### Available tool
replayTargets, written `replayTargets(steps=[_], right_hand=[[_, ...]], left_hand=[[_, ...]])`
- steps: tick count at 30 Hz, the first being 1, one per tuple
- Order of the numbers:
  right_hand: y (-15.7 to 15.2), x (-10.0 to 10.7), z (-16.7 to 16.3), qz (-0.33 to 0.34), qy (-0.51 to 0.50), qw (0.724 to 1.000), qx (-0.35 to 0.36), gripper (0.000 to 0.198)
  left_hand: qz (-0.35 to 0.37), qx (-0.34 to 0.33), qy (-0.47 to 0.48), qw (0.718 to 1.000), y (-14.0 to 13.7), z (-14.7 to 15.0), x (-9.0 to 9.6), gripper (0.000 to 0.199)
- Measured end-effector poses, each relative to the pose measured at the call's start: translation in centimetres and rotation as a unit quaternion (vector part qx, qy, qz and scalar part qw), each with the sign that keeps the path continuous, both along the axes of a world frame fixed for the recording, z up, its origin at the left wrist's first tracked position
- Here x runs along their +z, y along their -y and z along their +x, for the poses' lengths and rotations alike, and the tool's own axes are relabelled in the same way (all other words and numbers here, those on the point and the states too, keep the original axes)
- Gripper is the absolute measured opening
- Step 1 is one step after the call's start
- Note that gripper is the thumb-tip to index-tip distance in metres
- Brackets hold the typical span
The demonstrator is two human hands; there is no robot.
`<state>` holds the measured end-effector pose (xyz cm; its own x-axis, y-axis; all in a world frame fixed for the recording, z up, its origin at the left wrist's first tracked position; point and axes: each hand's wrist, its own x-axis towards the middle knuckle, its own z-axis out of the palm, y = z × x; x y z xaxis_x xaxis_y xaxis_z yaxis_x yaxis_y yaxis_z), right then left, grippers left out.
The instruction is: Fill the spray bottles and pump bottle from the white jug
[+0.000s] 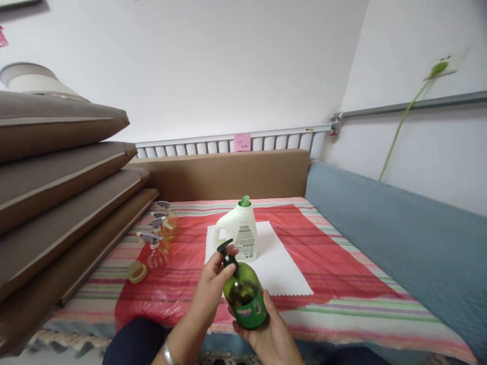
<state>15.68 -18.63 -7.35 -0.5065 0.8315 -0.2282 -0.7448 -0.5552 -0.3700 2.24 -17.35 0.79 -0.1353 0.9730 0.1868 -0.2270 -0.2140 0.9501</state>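
Observation:
A green see-through pump bottle (pixel 245 294) with a black pump head (pixel 225 248) is held tilted in front of me. My left hand (pixel 215 276) has its fingers around the collar of the pump, thumb in front. Under and around the bottle's lower body, my right hand (pixel 272 329) grips it from below and the right. Just behind stands a pale detergent jug (pixel 243 230) with a handle and a green pouring spout, its outer cap off. It rests upright on a white cloth (pixel 283 268), partly covered by the pump bottle and my left hand.
Several clear spray bottles (pixel 158 256) and a round yellowish lid (pixel 137 272) are at the left on the red sheet (pixel 171 299). Stacked brown cushions (pixel 57 203) rise at the left. A blue cushion (pixel 399 228) borders the right, a brown panel (pixel 228 175) the back.

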Motion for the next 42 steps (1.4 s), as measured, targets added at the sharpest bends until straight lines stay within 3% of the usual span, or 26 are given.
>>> replayTargets(steps=[3,9,15,21,26,32,38,42], right_hand=[[-0.1,-0.1,0.0,-0.005,-0.001,1.0,0.02,0.047],[-0.1,-0.1,-0.2,0.014,-0.006,1.0,-0.014,0.044],[-0.2,-0.6,-0.1,0.02,-0.008,1.0,0.0,0.043],[-0.3,-0.9,-0.3,0.039,0.0,0.999,-0.01,0.042],[-0.5,-1.1,-0.1,0.019,0.003,1.0,-0.008,0.046],[-0.2,-1.0,-0.2,0.04,0.01,0.999,-0.023,0.047],[-0.3,-1.1,-0.1,0.032,0.01,0.999,-0.021,0.048],[-0.3,-1.1,-0.2,0.041,0.016,0.999,-0.022,0.048]], left_hand=[[0.01,-0.057,0.027,0.998,0.1,-0.4,-0.2,0.037],[-0.003,0.071,0.027,0.997,-0.2,-0.3,-0.4,0.031],[-0.014,-0.049,0.057,0.997,-0.3,-0.9,-0.6,0.035],[-0.018,0.057,0.032,0.998,-0.6,-0.7,-1.2,0.03],[-0.033,-0.04,0.046,0.998,-0.4,-1.0,-1.1,0.038],[-0.036,0.075,0.023,0.996,-0.6,-0.7,-1.2,0.032],[-0.037,-0.025,0.036,0.998,-0.4,-0.7,-1.4,0.037],[-0.037,0.054,0.013,0.998,-0.6,-0.7,-1.5,0.03]])
